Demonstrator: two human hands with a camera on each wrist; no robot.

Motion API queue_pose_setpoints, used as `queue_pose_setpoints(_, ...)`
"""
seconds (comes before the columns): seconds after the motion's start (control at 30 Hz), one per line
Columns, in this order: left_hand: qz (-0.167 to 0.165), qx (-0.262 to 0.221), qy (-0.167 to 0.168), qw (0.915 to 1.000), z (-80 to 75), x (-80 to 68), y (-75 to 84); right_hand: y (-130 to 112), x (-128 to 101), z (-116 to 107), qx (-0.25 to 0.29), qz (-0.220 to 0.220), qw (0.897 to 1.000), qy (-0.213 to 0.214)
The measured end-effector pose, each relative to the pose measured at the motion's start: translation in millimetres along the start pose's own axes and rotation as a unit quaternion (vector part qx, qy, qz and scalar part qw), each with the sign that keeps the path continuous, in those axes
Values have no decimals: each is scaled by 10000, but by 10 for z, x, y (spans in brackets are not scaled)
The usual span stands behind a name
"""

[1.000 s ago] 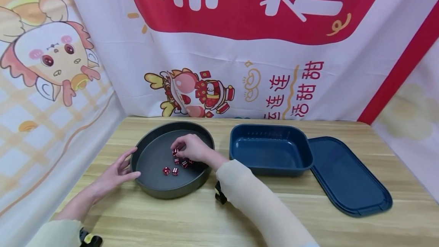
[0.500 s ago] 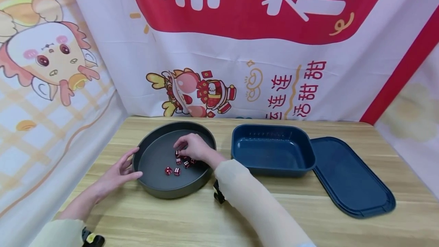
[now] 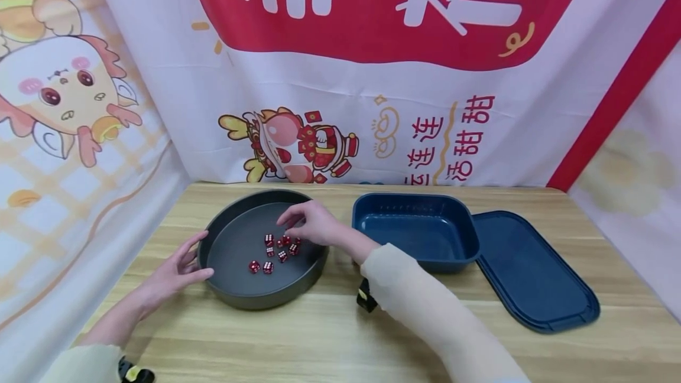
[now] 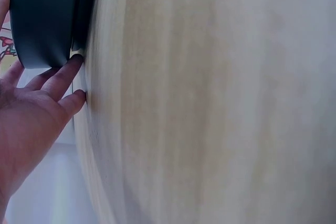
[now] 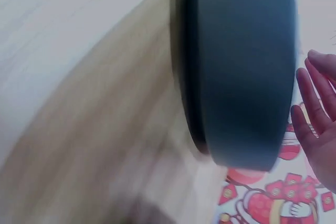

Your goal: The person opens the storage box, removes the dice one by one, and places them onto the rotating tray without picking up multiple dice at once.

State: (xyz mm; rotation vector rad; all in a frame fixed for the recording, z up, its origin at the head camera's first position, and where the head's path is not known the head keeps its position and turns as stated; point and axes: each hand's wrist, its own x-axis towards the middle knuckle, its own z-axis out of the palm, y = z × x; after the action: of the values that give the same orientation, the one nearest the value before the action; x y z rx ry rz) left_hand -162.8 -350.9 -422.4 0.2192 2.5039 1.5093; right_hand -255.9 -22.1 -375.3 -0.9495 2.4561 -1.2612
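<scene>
Several red dice [image 3: 282,256] with white dots lie in a loose cluster on the floor of a round dark grey pan [image 3: 226,287]. My left hand [image 3: 171,273] rests against the pan's left side, fingers spread along the outer wall and thumb at the rim; the left wrist view also shows this hand [image 4: 37,114] against the pan wall [image 4: 42,19]. Over the right part of the pan, my right hand [image 3: 318,224] hovers just above the dice. In the right wrist view its fingers [image 5: 315,100] are loosely extended with nothing seen between them.
A dark blue rectangular container [image 3: 417,232] stands right of the pan. Its flat blue lid [image 3: 537,273] lies farther right, partly behind the container's corner. A printed cloth [image 3: 393,87] hangs at the back edge of the wooden table [image 3: 319,341], with another at the left.
My right hand has let go of a die in the pan and drawn slightly up and right, uncovering more dice. My left hand stays at the pan's side.
</scene>
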Motion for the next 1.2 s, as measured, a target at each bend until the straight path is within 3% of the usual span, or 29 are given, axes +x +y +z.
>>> queue_pose_setpoints(0.2,52,-70,-18,10000,-29,0,-15,-28,-265,-239,76,-186,9998,-73)
queue_pose_setpoints(0.5,25,-72,20,10000,-90,-34,-44,148,-742,-581,365,-367,9983,278)
queue_pose_setpoints(0.77,-20,32,-1,10000,-116,-44,-54,299,-1264,-884,485,-132,9973,535)
queue_pose_setpoints(1.0,-84,475,-52,9988,-116,-27,72,432,-1782,-1058,318,82,9947,976)
queue_pose_setpoints(1.2,165,927,421,9947,-43,-58,201,524,-2147,-1129,151,434,9907,1278)
